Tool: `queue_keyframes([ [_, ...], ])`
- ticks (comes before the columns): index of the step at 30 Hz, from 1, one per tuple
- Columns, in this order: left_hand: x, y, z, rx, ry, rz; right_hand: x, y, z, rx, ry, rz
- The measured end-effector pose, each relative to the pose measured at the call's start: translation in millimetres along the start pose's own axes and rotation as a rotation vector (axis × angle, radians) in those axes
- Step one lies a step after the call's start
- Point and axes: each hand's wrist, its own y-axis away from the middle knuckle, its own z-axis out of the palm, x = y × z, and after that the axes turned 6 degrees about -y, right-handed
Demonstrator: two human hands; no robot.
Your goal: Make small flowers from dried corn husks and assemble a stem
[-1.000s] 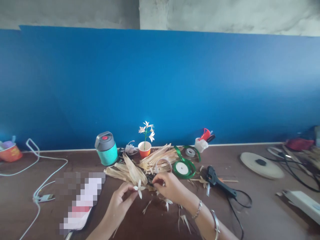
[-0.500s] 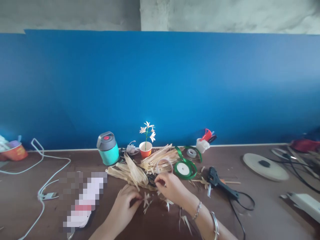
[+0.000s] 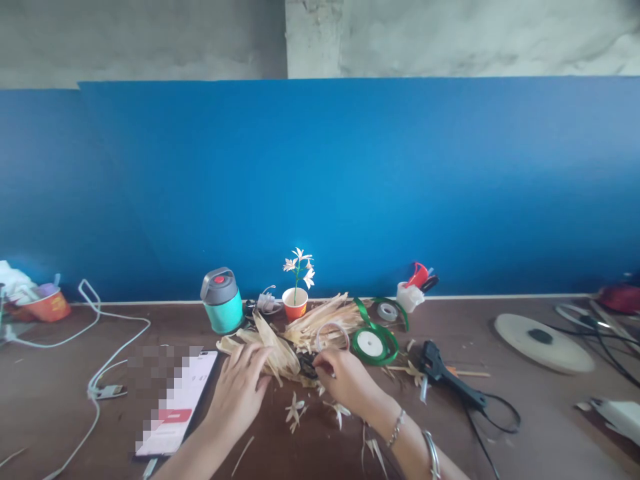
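My left hand (image 3: 243,380) rests with its fingers stretched out at the near left end of a pile of dried corn husks (image 3: 277,350). My right hand (image 3: 343,377) has its fingers curled together beside a dark bundle (image 3: 307,364) at the husks' edge; what they hold, if anything, is hidden. On the table between my forearms lie a small husk flower (image 3: 295,410) and another pale flower (image 3: 340,413). Behind the husks, a paper cup (image 3: 295,308) holds a green stem with white flowers (image 3: 300,260). Just beyond my right hand are a tape ring (image 3: 333,327) and a green ribbon spool (image 3: 373,347).
A phone (image 3: 187,400) lies left of my left forearm, with a white cable (image 3: 117,340) farther left. The teal flask (image 3: 223,310) stands behind. To the right are a glue gun (image 3: 450,380), a cup of pens (image 3: 410,293) and a round lid (image 3: 543,343).
My left hand has moved away from the small flower, up and left onto the husks, with its fingers now spread. My right hand stays near the dark bundle. The view has shifted slightly.
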Motion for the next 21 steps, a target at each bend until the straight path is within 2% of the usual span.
queue_keyframes([
  [3, -2, -18, 0.4, 0.015, -0.042, 0.207, 2, -1, 0, 0.02, -0.027, -0.006],
  [5, -1, -30, -4.0, 0.027, -0.032, 0.254, 4, -2, -1, 0.043, -0.054, -0.025],
  [7, 1, -43, -13.2, 0.112, -0.011, 0.214, 4, -4, -2, 0.094, -0.113, -0.059],
  [10, 11, -59, -30.7, 0.306, 0.047, 0.116, -2, -8, -6, 0.191, -0.242, -0.091],
  [13, 26, -72, -43.8, 0.415, 0.101, 0.066, -15, -13, -10, 0.268, -0.372, -0.112],
  [17, 44, -77, -50.2, 0.388, 0.257, 0.019, -33, -21, -14, 0.267, -0.598, -0.173],
  [21, 51, -73, -55.3, 0.316, 0.497, -0.078, -46, -22, -19, 0.261, -0.877, -0.146],
])
